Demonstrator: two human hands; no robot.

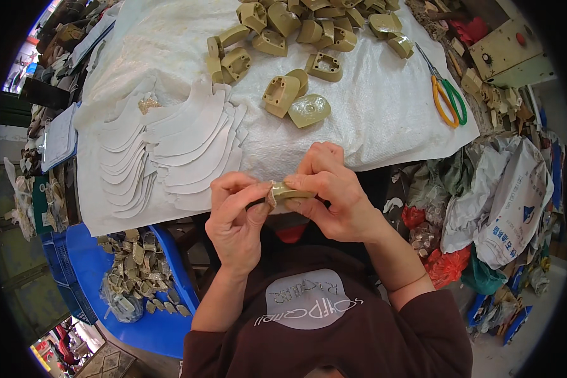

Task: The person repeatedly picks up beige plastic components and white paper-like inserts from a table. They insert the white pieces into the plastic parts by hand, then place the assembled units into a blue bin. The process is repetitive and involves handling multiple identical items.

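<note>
Just in front of the table's near edge, both of my hands hold one olive-coloured shoe heel. My right hand grips its right end between thumb and fingers. At its left end, my left hand pinches a thin, pale, speckled edge piece against the heel. Fingers partly hide the heel. Two more olive heels lie on the white sheet beyond my hands, and several are heaped at the far side. Overlapping white curved cut pieces are fanned out to the left.
Scissors with orange and green handles lie at the table's right. A blue chair at lower left bears a pile of small speckled heels. Plastic bags crowd the right side, below a beige control box.
</note>
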